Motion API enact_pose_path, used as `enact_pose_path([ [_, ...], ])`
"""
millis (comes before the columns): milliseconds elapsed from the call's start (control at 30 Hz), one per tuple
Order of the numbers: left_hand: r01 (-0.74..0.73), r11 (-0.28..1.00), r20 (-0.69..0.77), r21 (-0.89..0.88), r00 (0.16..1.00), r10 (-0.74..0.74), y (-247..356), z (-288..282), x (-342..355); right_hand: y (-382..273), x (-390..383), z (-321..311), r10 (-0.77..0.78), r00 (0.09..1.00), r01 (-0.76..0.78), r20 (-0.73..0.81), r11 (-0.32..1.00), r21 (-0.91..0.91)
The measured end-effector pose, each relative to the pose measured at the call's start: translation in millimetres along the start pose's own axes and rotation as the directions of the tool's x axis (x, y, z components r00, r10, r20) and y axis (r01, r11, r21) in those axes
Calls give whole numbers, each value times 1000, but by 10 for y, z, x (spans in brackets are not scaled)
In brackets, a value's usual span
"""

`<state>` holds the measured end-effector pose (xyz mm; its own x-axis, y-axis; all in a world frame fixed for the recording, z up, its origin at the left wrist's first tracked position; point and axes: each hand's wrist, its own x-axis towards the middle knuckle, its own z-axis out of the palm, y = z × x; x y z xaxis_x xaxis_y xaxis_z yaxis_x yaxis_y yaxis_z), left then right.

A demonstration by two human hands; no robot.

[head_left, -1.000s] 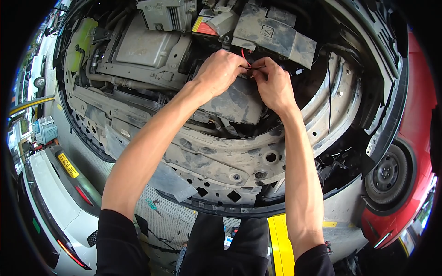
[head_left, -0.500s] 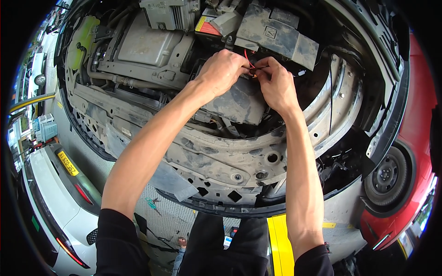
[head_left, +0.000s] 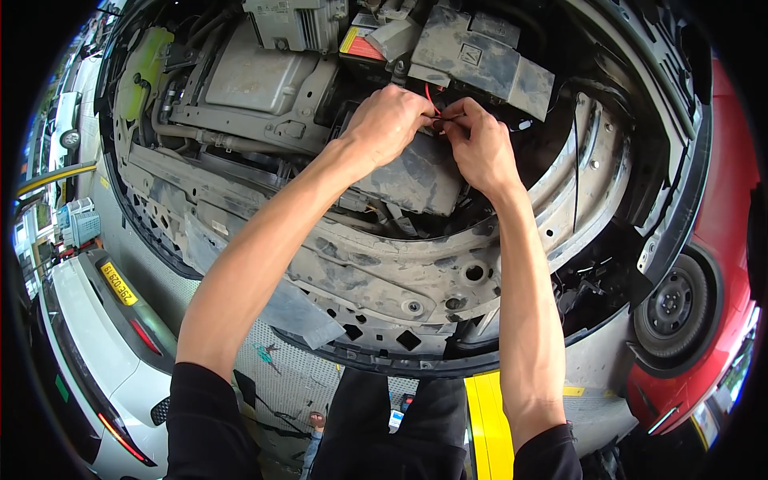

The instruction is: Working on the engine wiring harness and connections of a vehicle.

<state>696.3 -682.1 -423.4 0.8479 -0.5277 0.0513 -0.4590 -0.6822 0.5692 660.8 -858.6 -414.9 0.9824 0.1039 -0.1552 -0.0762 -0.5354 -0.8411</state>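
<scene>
Inside a car's open engine bay, my left hand (head_left: 387, 128) and my right hand (head_left: 483, 148) meet with fingertips almost touching. Both hands are closed in a pinch on a thin dark wire (head_left: 442, 119) that spans the small gap between them. A red wire (head_left: 430, 96) comes down to the fingers from under the dusty black box cover (head_left: 456, 60) just beyond. My fingers hide where the wires join or end. Below the hands lies a dirty dark plastic cover (head_left: 416, 178).
A dusty metal front crossmember (head_left: 360, 272) curves between me and the bay. A battery with a red and yellow label (head_left: 360, 44) and a green fluid reservoir (head_left: 146, 76) sit farther back. A white car (head_left: 120, 360) stands at left, a red car (head_left: 724, 240) at right.
Both hands stay in nearly the same place. The fingertips have shifted slightly around the wire, and the red wire has moved a little with them.
</scene>
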Motion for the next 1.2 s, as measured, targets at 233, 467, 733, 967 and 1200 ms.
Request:
enact_pose_path([
  [233, 17, 1000, 20, -17, 1000, -17, 39, -29, -7, -37, 19, -12, -45, 998, 41, -33, 994, -105],
  [467, -49, 999, -11, 18, 999, 49, 19, -25, -19, -27, 19, -40, -60, 998, 61, 24, 996, -57],
  [733, -17, 1000, -10, -23, 1000, 17, 76, -15, -11, -19, 51, -24, -57, 998, 58, 23, 997, -58],
  [967, -33, 998, -155, -52, 988, 25, 82, -6, -93, -118, 26, -38, -59, 997, 46, -50, 974, -222],
  [1200, 323, 946, -260, 7, 914, -311, 406, -66, -82, -34, -25, 37, -165, 981, 118, -103, 925, -362],
])
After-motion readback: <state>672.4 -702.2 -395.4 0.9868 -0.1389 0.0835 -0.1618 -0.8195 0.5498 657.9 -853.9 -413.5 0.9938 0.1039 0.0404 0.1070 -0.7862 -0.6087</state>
